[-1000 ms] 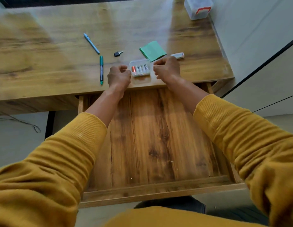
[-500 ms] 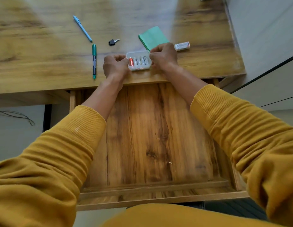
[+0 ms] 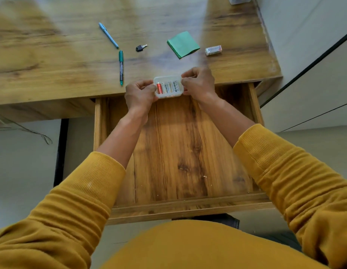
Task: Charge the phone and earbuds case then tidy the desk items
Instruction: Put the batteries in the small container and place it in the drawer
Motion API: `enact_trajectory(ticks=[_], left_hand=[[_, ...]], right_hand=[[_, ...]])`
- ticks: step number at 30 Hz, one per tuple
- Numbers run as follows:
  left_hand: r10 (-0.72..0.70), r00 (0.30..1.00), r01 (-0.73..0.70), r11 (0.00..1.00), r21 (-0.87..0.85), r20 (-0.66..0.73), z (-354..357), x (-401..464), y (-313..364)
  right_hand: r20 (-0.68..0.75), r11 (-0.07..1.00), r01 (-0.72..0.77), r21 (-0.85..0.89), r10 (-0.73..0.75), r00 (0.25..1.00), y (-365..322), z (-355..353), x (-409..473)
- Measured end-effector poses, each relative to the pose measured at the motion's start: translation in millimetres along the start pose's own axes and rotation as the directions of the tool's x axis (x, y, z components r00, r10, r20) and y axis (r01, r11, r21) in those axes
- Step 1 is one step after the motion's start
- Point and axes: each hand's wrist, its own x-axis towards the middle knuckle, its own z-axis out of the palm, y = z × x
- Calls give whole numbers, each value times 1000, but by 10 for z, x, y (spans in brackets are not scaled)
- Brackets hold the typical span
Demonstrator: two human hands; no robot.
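My left hand point(image 3: 140, 94) pinches the left end of the battery case point(image 3: 168, 86), fingers curled round its edge, and my right hand point(image 3: 197, 83) grips the right end the same way. I hold it at both ends so it stays level and the lid can't spring, I judge. The case sits at the desk's point(image 3: 52, 74) front lip, right above the back of the open drawer point(image 3: 178, 152); I can't tell whether it touches the wood or is just off it. Its long axis runs left to right across me, and the batteries inside lie crossways to that, pointing away from me, the orange one at the left end.

Holding it over the drawer suggests it's going in there, which makes this the tidying part. No phone or earbuds case shows.

Farther out on the desk lie the green marker point(image 3: 121, 67), pointing toward me, the blue pen point(image 3: 108, 35) on a slant, the key point(image 3: 141, 47), the green notepad point(image 3: 183, 44) and a small white box point(image 3: 213, 50), all well apart from my hands.
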Motion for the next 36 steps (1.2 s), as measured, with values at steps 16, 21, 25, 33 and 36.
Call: enact_trajectory(ticks=[16, 21, 25, 33, 36], left_hand=[[-131, 990, 121, 981, 154, 53, -197, -905, -898], [-265, 959, 246, 955, 169, 104, -179, -886, -1132], [-318, 942, 295, 937, 188, 107, -167, -853, -1251], [-392, 908, 374, 918, 134, 151, -242, -827, -1363], [-404, 904, 385, 912, 144, 142, -292, -791, -1363]], right_hand=[[122, 978, -190, -85, 199, 972, 770, -17, -1061], [158, 958, -257, -126, 275, 949, 1005, 63, -1108], [184, 937, -292, -193, 327, 927, 1109, 126, -1087], [212, 918, -350, -188, 386, 898, 1166, 178, -1061], [210, 906, -367, -210, 408, 888, 1128, 177, -1028]])
